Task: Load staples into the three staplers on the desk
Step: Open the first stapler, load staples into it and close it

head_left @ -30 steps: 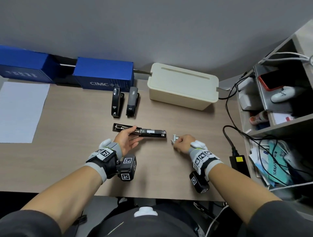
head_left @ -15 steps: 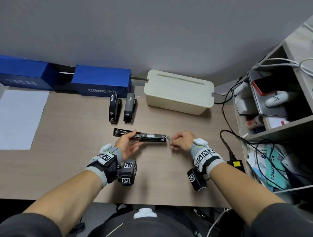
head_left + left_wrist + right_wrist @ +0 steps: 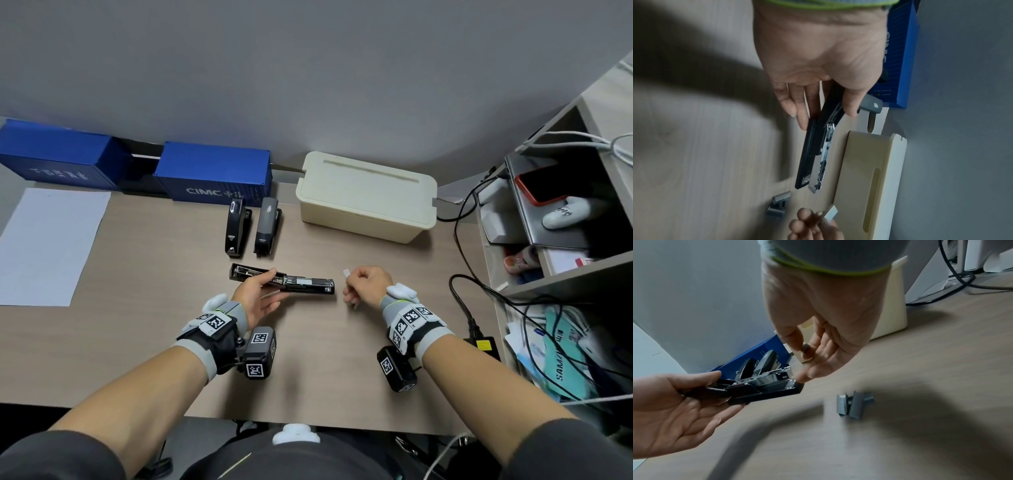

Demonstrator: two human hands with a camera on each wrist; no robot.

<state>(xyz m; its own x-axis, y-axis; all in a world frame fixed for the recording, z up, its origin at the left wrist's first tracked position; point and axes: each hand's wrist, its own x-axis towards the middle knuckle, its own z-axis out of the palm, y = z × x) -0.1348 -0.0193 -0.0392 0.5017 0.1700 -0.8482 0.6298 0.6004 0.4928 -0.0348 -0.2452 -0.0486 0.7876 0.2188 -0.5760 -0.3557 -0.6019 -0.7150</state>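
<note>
Head view: opened stapler (image 3: 282,281) lies flat at counter (image 3: 137,342) centre, magazine channel bared. Left hand (image 3: 255,298) steadies it at the hinge, thumb over the top, fingers loosely extended beneath. Right hand (image 3: 364,284), at 3 o'clock of the stapler's tip, pinches a staple strip (image 3: 346,273) between thumb and forefinger. Two closed staplers, black (image 3: 236,228) and grey (image 3: 266,228), stand side by side at 12 o'clock of the open one.

Left wrist view: fingers lie along the stapler's dark base, thumb pressing the far edge; a light clasp, not a fist. Spare staples (image 3: 778,205) sit on the counter just off the stapler's tip.

Right wrist view: thumb and forefinger closed on the strip, the other fingers half open, one fingertip near or touching the stapler's nose; cannot tell which.

Judgement: strip is light, stiff, but glued only, so it should snap if bent; hold by its sides. Stapler is rigid, sprung; best held at the hinge
</note>
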